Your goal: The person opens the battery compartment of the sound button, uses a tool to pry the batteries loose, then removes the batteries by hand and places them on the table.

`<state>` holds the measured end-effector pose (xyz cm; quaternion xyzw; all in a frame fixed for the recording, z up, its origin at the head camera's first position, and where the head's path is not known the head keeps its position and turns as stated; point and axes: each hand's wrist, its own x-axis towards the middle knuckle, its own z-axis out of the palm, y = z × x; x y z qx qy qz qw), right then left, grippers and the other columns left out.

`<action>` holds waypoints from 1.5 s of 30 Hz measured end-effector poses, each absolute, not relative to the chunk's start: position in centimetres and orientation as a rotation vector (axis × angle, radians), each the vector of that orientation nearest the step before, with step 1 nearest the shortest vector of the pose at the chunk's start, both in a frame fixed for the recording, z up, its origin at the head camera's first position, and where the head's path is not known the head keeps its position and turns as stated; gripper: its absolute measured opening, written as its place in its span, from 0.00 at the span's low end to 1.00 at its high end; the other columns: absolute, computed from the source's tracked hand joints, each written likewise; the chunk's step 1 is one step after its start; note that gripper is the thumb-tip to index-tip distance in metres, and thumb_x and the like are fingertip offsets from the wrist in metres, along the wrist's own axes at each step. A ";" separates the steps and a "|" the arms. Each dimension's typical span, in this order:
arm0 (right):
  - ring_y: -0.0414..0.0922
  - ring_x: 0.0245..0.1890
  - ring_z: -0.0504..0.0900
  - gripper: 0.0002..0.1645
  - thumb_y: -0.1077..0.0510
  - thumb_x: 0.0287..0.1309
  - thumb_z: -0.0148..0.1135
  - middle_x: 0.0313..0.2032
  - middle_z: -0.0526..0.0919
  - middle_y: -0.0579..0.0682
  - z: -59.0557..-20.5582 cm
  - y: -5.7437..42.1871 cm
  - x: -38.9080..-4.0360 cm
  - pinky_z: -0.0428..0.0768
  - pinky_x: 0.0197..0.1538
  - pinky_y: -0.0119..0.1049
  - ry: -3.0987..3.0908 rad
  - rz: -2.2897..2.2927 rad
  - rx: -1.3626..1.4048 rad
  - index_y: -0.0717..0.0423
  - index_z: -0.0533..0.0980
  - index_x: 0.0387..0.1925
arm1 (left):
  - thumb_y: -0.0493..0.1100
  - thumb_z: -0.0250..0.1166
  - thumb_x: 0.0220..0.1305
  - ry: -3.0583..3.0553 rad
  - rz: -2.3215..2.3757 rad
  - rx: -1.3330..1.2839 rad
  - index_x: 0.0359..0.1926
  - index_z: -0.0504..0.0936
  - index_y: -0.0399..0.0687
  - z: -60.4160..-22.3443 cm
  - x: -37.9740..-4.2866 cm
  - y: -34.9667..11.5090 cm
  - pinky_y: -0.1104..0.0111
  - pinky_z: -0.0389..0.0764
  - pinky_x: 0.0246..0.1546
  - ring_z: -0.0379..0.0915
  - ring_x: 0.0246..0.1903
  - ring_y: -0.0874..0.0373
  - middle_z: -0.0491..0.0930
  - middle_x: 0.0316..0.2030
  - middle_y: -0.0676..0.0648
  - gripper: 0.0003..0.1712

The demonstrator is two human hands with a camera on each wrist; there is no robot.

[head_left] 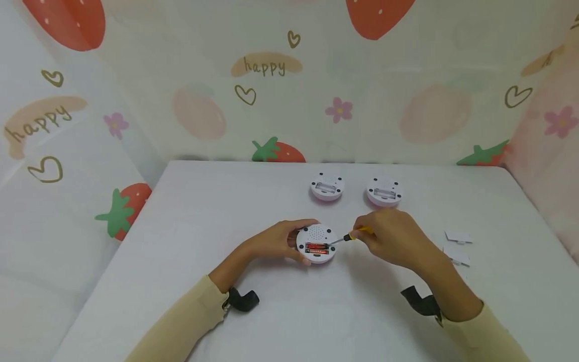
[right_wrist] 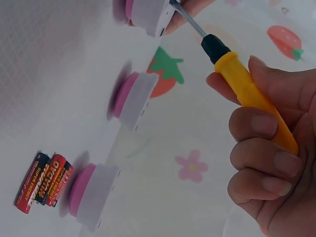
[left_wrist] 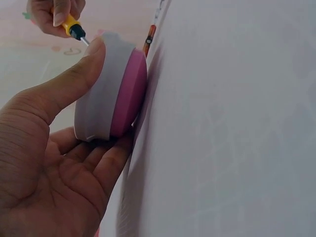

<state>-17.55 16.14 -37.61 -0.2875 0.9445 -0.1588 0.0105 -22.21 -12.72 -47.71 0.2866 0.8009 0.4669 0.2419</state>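
Observation:
A round white device (head_left: 316, 232) with a pink underside (left_wrist: 129, 94) lies face down on the table. Two red batteries (head_left: 317, 248) sit side by side in its uncovered battery compartment. My left hand (head_left: 276, 242) grips the device by its left side, thumb on the near edge and fingers around the far side. In my right hand (head_left: 391, 236) is a screwdriver with a yellow handle (right_wrist: 252, 94) and a black collar. Its metal shaft (right_wrist: 191, 19) points left, and the tip touches the right end of the battery compartment.
Behind stand two similar white devices (head_left: 326, 187) (head_left: 384, 192) with empty battery compartments. Several loose red and black batteries (right_wrist: 43, 181) lie on the table, hidden by my right hand in the head view. Small white covers (head_left: 458, 237) lie to the right.

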 end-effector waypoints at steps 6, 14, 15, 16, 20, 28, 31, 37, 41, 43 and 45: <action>0.38 0.26 0.76 0.07 0.55 0.61 0.71 0.31 0.87 0.40 -37.6 16.3 -17.4 0.75 0.30 0.35 2.949 -0.473 -0.892 0.52 0.88 0.38 | 0.45 0.82 0.50 2.201 1.247 0.796 0.76 0.64 0.52 -47.8 -22.1 -12.6 0.73 0.75 0.61 0.74 0.58 0.63 0.73 0.65 0.52 0.54; 0.36 0.21 0.70 0.09 0.53 0.63 0.70 0.23 0.83 0.37 -37.5 16.2 -17.6 0.70 0.26 0.33 2.958 -0.468 -0.916 0.52 0.89 0.39 | 0.42 0.82 0.49 2.188 1.267 0.785 0.76 0.64 0.51 -47.3 -22.1 -12.6 0.71 0.76 0.60 0.75 0.58 0.60 0.74 0.64 0.50 0.55; 0.36 0.21 0.70 0.09 0.53 0.63 0.70 0.23 0.83 0.36 -37.5 16.2 -17.6 0.70 0.26 0.33 2.958 -0.465 -0.921 0.52 0.89 0.39 | 0.41 0.82 0.49 2.182 1.269 0.786 0.76 0.64 0.50 -47.3 -22.2 -12.6 0.71 0.76 0.60 0.75 0.58 0.60 0.73 0.65 0.50 0.55; 0.36 0.21 0.70 0.09 0.53 0.63 0.69 0.23 0.82 0.36 -37.5 16.2 -17.6 0.70 0.26 0.33 2.958 -0.460 -0.926 0.52 0.89 0.39 | 0.42 0.83 0.49 2.184 1.265 0.789 0.76 0.64 0.50 -47.3 -22.2 -12.6 0.71 0.76 0.60 0.74 0.58 0.60 0.73 0.65 0.50 0.55; 0.36 0.21 0.70 0.08 0.53 0.64 0.69 0.24 0.83 0.36 -37.3 16.3 -17.7 0.70 0.26 0.33 2.961 -0.450 -0.936 0.52 0.88 0.39 | 0.42 0.83 0.49 2.191 1.272 0.797 0.76 0.64 0.50 -47.3 -22.4 -12.6 0.71 0.76 0.60 0.75 0.58 0.59 0.73 0.65 0.50 0.55; 0.37 0.22 0.71 0.09 0.53 0.64 0.69 0.25 0.84 0.38 -37.2 16.2 -17.6 0.71 0.27 0.33 2.924 -0.485 -0.887 0.53 0.88 0.40 | 0.40 0.83 0.48 2.167 1.291 0.785 0.76 0.64 0.48 -47.6 -22.5 -12.8 0.71 0.76 0.60 0.74 0.59 0.59 0.72 0.67 0.49 0.55; 0.38 0.22 0.72 0.09 0.53 0.64 0.69 0.26 0.85 0.39 -37.3 16.2 -17.5 0.71 0.27 0.33 2.914 -0.488 -0.868 0.53 0.88 0.40 | 0.40 0.83 0.49 2.164 1.298 0.778 0.76 0.64 0.48 -47.6 -22.4 -12.8 0.70 0.76 0.61 0.74 0.60 0.58 0.72 0.67 0.49 0.55; 0.38 0.22 0.72 0.09 0.53 0.64 0.69 0.25 0.84 0.40 -37.2 16.1 -17.4 0.71 0.27 0.33 2.901 -0.488 -0.849 0.53 0.88 0.41 | 0.40 0.83 0.49 2.146 1.312 0.764 0.76 0.64 0.48 -47.6 -22.2 -12.7 0.70 0.77 0.60 0.74 0.60 0.58 0.72 0.66 0.49 0.55; 0.38 0.22 0.71 0.09 0.53 0.64 0.69 0.25 0.83 0.38 -37.1 16.1 -17.4 0.71 0.27 0.33 2.895 -0.482 -0.843 0.53 0.88 0.41 | 0.40 0.83 0.49 2.149 1.307 0.749 0.75 0.64 0.49 -47.7 -22.2 -12.7 0.71 0.77 0.59 0.74 0.59 0.60 0.73 0.65 0.51 0.55; 0.38 0.22 0.71 0.10 0.53 0.64 0.69 0.25 0.83 0.38 -37.1 16.1 -17.4 0.71 0.27 0.33 2.897 -0.472 -0.846 0.53 0.88 0.41 | 0.41 0.83 0.48 2.158 1.302 0.749 0.75 0.64 0.50 -47.6 -22.2 -12.7 0.72 0.77 0.59 0.74 0.59 0.61 0.73 0.65 0.52 0.55; 0.38 0.22 0.71 0.10 0.53 0.65 0.68 0.25 0.83 0.39 -37.1 16.1 -17.4 0.71 0.27 0.33 2.900 -0.462 -0.849 0.53 0.88 0.41 | 0.40 0.83 0.48 2.163 1.301 0.754 0.75 0.64 0.50 -47.6 -22.2 -12.8 0.71 0.76 0.60 0.74 0.59 0.61 0.73 0.65 0.52 0.55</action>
